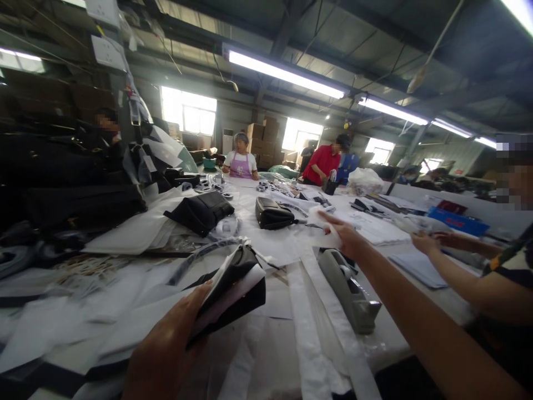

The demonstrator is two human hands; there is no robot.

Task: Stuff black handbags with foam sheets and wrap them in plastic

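My left hand grips a black handbag, tilted at the lower middle, with white lining paper showing between its dark panels. A strap wrapped in clear plastic arcs behind it. Over the table to the right, my right hand reaches forward, its fingers around a thin white sheet, partly blurred. Just below that hand and forearm sits a grey tape dispenser. Two more black handbags lie farther back, one left of centre and one near the middle.
White sheets cover the table's left side, beside a pile of black bags. A co-worker's hands work at the right, near a blue box. Two people stand across the table, one in a purple apron, another in red.
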